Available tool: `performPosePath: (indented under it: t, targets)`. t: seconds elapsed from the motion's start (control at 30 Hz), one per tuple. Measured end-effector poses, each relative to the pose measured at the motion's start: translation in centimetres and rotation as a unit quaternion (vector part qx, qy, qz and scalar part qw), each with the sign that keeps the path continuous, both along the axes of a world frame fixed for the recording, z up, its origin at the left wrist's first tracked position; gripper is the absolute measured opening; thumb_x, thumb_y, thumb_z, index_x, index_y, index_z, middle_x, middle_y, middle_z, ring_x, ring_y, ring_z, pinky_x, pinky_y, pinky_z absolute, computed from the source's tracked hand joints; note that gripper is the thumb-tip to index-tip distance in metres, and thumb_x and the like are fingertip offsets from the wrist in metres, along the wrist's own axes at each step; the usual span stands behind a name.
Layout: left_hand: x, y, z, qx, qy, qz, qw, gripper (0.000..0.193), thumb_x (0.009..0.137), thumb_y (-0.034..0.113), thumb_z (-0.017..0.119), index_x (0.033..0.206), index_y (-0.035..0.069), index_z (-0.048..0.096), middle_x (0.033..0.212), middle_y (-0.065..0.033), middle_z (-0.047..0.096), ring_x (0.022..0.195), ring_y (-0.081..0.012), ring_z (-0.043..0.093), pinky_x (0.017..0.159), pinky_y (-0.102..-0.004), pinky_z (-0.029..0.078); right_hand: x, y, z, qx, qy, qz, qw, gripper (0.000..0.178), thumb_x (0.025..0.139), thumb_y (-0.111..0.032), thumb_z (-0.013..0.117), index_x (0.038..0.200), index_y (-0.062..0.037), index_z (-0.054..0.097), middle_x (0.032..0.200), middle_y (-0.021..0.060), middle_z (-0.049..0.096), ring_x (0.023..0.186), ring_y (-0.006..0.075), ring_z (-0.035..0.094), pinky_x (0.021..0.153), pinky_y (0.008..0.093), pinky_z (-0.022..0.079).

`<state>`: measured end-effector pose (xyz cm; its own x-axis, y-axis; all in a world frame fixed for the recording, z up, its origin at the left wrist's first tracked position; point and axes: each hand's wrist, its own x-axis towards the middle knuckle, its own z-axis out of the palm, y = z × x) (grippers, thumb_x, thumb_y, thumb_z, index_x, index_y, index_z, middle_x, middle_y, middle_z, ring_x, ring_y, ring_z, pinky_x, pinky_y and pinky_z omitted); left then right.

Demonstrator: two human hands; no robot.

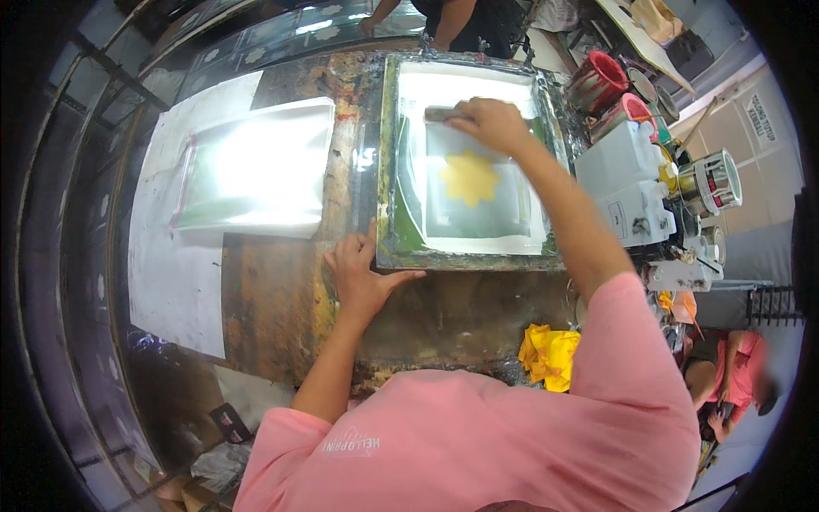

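Observation:
A screen-printing frame (473, 261) lies on the stained work table, its mesh showing a yellow flower shape (469, 177) inside a whitish border. Near the far end of the mesh, my right hand (495, 126) is closed around a squeegee (439, 113) with a dark blade or handle; its lower edge is hidden. My left hand (357, 277) rests at the frame's near left corner. Its fingers are spread, with the thumb along the near edge and the others beside the left edge.
Left of the frame, a stack of glossy clear sheets (256, 166) lies on white paper (175, 282). Paint-stained tubs (597, 84) and white jerrycans (627, 205) crowd the right side. A yellow cloth (550, 354) sits near my right arm. Other people are at the far side and lower right.

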<state>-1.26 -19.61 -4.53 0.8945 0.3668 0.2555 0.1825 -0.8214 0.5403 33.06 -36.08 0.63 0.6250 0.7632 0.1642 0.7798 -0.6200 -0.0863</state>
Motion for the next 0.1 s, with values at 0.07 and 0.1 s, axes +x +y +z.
performPosePath:
  t: [0.07, 0.1]
  targets:
    - [-0.1, -0.1, 0.0, -0.006, -0.005, 0.001, 1.0, 0.115, 0.055, 0.062, 0.098, 0.151, 0.011, 0.063, 0.104, -0.0054, 0.056, 0.107, -0.0269, 0.052, 0.099, -0.0443, 0.036, 4.1, 0.8, 1.9, -0.037, 0.133, 0.002, 0.99, 0.059, 0.098, -0.073, 0.058, 0.124, -0.0243, 0.077, 0.119, 0.0139, 0.078, 0.106, 0.032, 0.075, 0.091, 0.0497, 0.058]
    - [-0.2, -0.1, 0.0, -0.006, -0.009, 0.002, 1.0, 0.115, 0.056, 0.062, 0.098, 0.152, 0.011, 0.062, 0.104, -0.0053, 0.056, 0.108, -0.0271, 0.052, 0.099, -0.0444, 0.037, 5.6, 1.1, 2.8, -0.04, 0.16, 0.028, 0.986, 0.067, 0.098, -0.077, 0.054, 0.134, -0.0249, 0.075, 0.124, 0.0148, 0.077, 0.11, 0.0314, 0.075, 0.094, 0.0492, 0.058]
